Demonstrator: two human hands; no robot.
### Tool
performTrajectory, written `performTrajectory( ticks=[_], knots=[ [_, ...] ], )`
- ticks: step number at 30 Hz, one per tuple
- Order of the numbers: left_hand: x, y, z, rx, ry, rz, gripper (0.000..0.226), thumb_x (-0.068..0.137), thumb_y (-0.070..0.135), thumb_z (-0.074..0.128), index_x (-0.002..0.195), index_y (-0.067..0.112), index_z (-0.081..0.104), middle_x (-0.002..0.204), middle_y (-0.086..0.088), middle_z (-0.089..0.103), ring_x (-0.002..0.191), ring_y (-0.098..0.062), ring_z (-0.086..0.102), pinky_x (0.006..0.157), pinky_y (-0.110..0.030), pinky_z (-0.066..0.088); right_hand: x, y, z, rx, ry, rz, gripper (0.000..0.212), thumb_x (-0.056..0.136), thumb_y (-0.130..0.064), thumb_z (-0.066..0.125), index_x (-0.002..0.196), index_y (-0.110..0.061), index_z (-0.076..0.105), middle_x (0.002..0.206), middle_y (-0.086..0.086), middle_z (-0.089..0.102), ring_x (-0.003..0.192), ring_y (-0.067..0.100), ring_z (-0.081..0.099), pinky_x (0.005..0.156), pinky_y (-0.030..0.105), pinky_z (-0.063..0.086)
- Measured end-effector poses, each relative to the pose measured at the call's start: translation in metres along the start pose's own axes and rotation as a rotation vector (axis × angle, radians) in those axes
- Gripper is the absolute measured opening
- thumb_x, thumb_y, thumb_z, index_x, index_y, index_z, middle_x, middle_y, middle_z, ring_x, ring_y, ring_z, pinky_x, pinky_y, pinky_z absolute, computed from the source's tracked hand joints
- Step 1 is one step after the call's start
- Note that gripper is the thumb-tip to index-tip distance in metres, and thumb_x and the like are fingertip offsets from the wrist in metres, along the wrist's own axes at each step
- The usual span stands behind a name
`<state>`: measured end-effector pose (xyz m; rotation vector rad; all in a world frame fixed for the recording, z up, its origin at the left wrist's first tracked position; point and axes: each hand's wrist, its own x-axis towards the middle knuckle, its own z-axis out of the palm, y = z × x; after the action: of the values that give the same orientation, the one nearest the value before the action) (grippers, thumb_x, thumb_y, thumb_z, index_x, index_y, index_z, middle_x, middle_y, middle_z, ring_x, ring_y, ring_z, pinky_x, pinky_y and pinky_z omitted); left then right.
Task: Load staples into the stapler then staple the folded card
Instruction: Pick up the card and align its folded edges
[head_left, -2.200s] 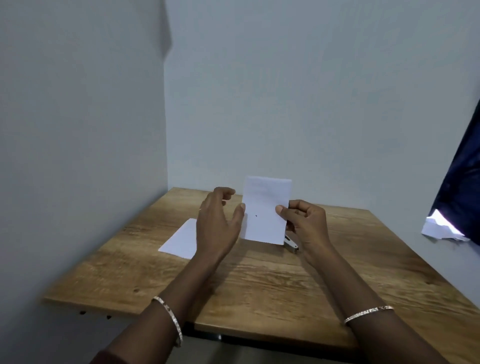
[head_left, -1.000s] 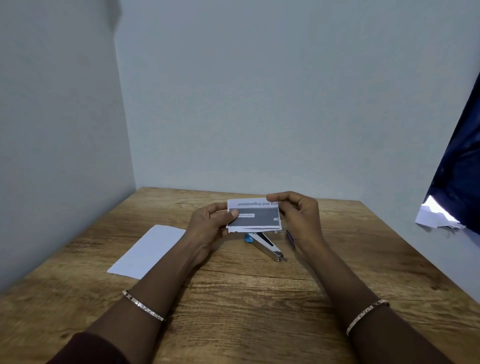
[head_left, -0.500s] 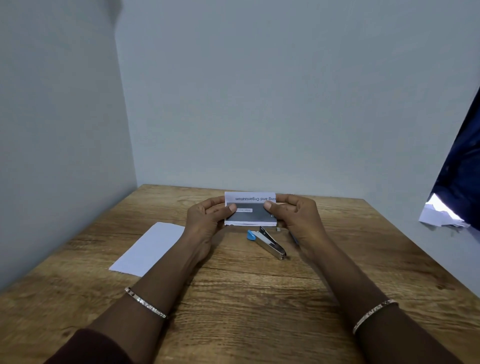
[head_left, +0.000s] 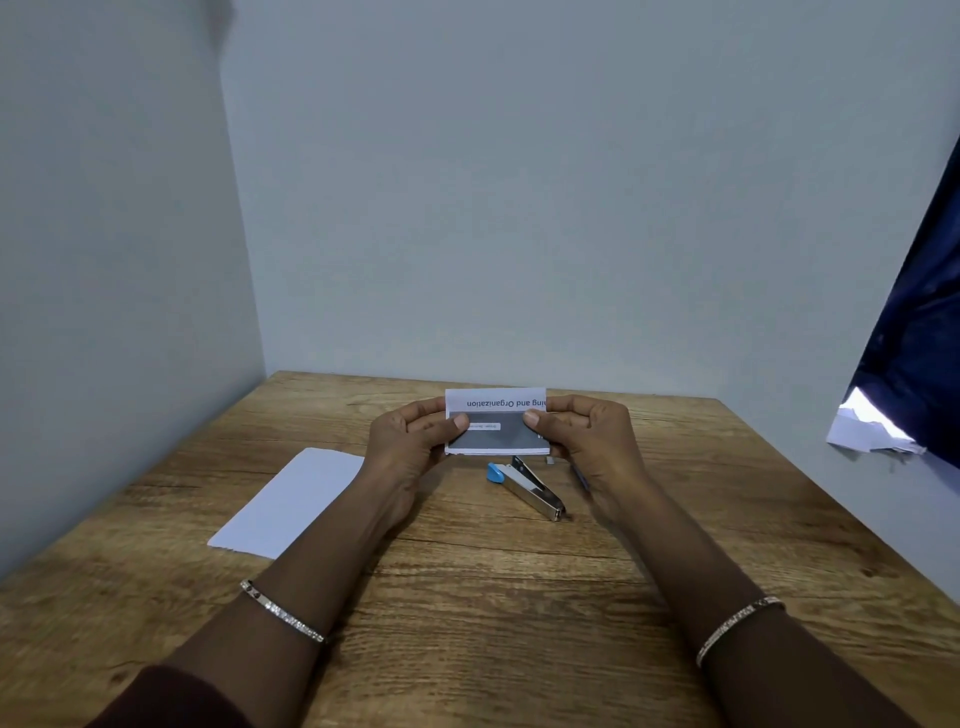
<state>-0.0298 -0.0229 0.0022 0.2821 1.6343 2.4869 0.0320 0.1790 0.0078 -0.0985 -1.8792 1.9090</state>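
Observation:
I hold the folded card (head_left: 496, 422) above the table, its printed grey and white face toward me with upside-down text. My left hand (head_left: 410, 441) pinches its left edge, thumb on the front. My right hand (head_left: 582, 436) pinches its right edge the same way. Just below the card, a small silver stapler (head_left: 532, 491) with a blue end lies on the wooden table (head_left: 493, 597), tip pointing toward the near right. A small strip of staples (head_left: 549, 459) shows beside the stapler, partly hidden by my right hand.
A white sheet of paper (head_left: 291, 501) lies flat on the table's left side. Grey walls close off the left and back. A dark blue cloth (head_left: 919, 332) and crumpled white paper (head_left: 872, 431) hang at the right.
The card went from an upright white sheet held by the right hand to a folded, printed card pinched in both hands. It has since settled slightly farther from me, above the stapler.

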Motion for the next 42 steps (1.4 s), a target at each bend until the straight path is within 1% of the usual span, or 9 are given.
performTrajectory(
  ticks=[6, 13, 18, 21, 26, 31, 34, 38, 42],
  knots=[
    [0.002, -0.002, -0.002, 0.022, -0.006, -0.001, 0.028, 0.075, 0.001, 0.084, 0.099, 0.012, 0.075, 0.087, -0.007, 0.082, 0.072, -0.014, 0.078, 0.057, -0.02, 0.059, 0.001, -0.002, 0.0, 0.008, 0.015, 0.009, 0.034, 0.074, -0.011, 0.089, 0.103, 0.0, 0.074, 0.089, 0.017, 0.081, 0.09, 0.041, 0.077, 0.087, 0.065, 0.057],
    [0.002, -0.003, -0.002, 0.041, 0.005, -0.004, 0.031, 0.075, 0.003, 0.085, 0.103, 0.011, 0.075, 0.09, -0.007, 0.082, 0.074, -0.013, 0.078, 0.06, -0.02, 0.059, -0.001, -0.004, 0.0, -0.008, 0.03, 0.007, 0.028, 0.076, -0.01, 0.088, 0.098, 0.0, 0.074, 0.086, 0.016, 0.081, 0.086, 0.038, 0.078, 0.084, 0.06, 0.058],
    [-0.003, 0.003, -0.001, 0.223, -0.052, 0.09, 0.035, 0.08, 0.012, 0.084, 0.113, 0.016, 0.072, 0.091, -0.005, 0.082, 0.079, -0.016, 0.077, 0.061, -0.024, 0.06, -0.003, -0.011, -0.003, -0.06, 0.003, -0.022, 0.029, 0.074, -0.007, 0.088, 0.097, 0.004, 0.074, 0.082, 0.015, 0.081, 0.082, 0.034, 0.078, 0.077, 0.045, 0.062],
    [-0.01, 0.005, 0.001, 0.5, -0.096, 0.248, 0.022, 0.085, 0.03, 0.081, 0.106, 0.025, 0.076, 0.098, -0.002, 0.077, 0.089, -0.016, 0.072, 0.07, -0.028, 0.06, -0.004, -0.017, -0.004, -0.144, -0.09, -0.05, 0.024, 0.073, -0.005, 0.089, 0.093, 0.0, 0.077, 0.081, 0.016, 0.081, 0.083, 0.035, 0.078, 0.074, 0.041, 0.062],
    [-0.021, 0.005, 0.006, 0.705, -0.194, 0.364, 0.014, 0.091, 0.034, 0.074, 0.088, 0.022, 0.081, 0.079, 0.002, 0.077, 0.068, -0.003, 0.066, 0.059, -0.011, 0.047, -0.012, -0.022, 0.003, -0.368, -0.258, -0.088, 0.022, 0.072, -0.004, 0.089, 0.09, -0.007, 0.078, 0.065, -0.002, 0.078, 0.066, 0.008, 0.075, 0.059, 0.017, 0.053],
    [-0.021, 0.008, 0.008, 0.562, -0.254, 0.293, 0.014, 0.09, 0.022, 0.076, 0.087, 0.009, 0.079, 0.08, -0.017, 0.074, 0.072, -0.021, 0.065, 0.067, -0.032, 0.048, -0.016, -0.029, 0.003, -0.389, -0.289, -0.114, 0.031, 0.073, -0.005, 0.089, 0.099, -0.01, 0.074, 0.072, 0.005, 0.08, 0.073, 0.015, 0.079, 0.062, 0.023, 0.056],
    [-0.02, 0.009, 0.007, 0.465, -0.257, 0.236, 0.013, 0.088, 0.018, 0.078, 0.086, 0.006, 0.078, 0.088, -0.032, 0.071, 0.072, -0.026, 0.065, 0.069, -0.036, 0.049, -0.017, -0.032, 0.005, -0.377, -0.296, -0.121, 0.035, 0.072, -0.004, 0.09, 0.101, -0.013, 0.071, 0.074, 0.009, 0.08, 0.075, 0.02, 0.079, 0.067, 0.03, 0.058],
    [-0.016, 0.008, 0.006, 0.395, -0.245, 0.191, 0.01, 0.084, 0.017, 0.08, 0.081, 0.007, 0.078, 0.083, -0.027, 0.072, 0.072, -0.029, 0.068, 0.071, -0.037, 0.05, -0.018, -0.033, 0.005, -0.362, -0.31, -0.119, 0.036, 0.073, -0.007, 0.09, 0.103, -0.013, 0.072, 0.077, 0.012, 0.081, 0.079, 0.021, 0.08, 0.075, 0.036, 0.061],
    [-0.014, 0.007, 0.004, 0.449, -0.238, 0.212, 0.01, 0.082, 0.019, 0.08, 0.079, 0.01, 0.079, 0.072, -0.015, 0.069, 0.066, -0.021, 0.066, 0.063, -0.031, 0.049, -0.018, -0.029, 0.007, -0.383, -0.336, -0.09, 0.031, 0.075, -0.007, 0.089, 0.102, -0.008, 0.075, 0.081, 0.015, 0.081, 0.081, 0.023, 0.079, 0.08, 0.042, 0.062]
  ],
)
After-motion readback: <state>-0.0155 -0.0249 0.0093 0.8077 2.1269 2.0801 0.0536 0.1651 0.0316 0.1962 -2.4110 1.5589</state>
